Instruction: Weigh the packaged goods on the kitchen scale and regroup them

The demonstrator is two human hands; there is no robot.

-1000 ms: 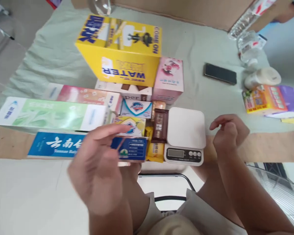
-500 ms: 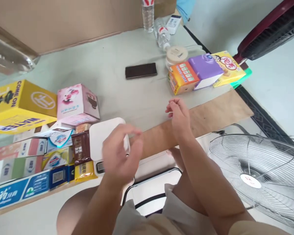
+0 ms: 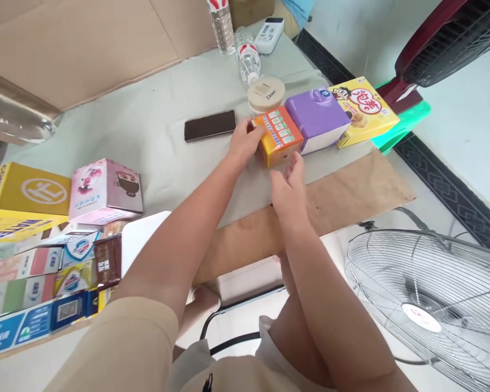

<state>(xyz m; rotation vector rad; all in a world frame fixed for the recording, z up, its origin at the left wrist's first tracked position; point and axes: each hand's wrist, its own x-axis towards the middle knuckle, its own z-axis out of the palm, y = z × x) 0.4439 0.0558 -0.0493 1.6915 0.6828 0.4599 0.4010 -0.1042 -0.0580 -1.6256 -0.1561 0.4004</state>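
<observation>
My left hand (image 3: 246, 140) is at the left end of a small orange and yellow box (image 3: 280, 133), its fingers bent round the box's edge. The box lies on the table. Just in front of its near right corner is my right hand (image 3: 289, 182), fingers loosely curled and thumb apart, with nothing seen in it. A purple and white pack (image 3: 318, 117) stands against the box's right side, and beyond it is a yellow snack box (image 3: 365, 109). Behind the orange box sits a round cream tub (image 3: 266, 93). A black phone (image 3: 210, 125) lies left of my left hand.
A pink box (image 3: 104, 188), a yellow box (image 3: 28, 196) and several small packs stand at left. My left forearm partly covers a white scale (image 3: 141, 234). Water bottles (image 3: 247, 54) are at the back. A fan (image 3: 416, 305) is at right, and a brown strip (image 3: 351, 188) lines the edge.
My left hand has moved from over the scale, forward and right, to the orange box. My right hand remains near that box, now close to its near corner. The view has shifted slightly.
</observation>
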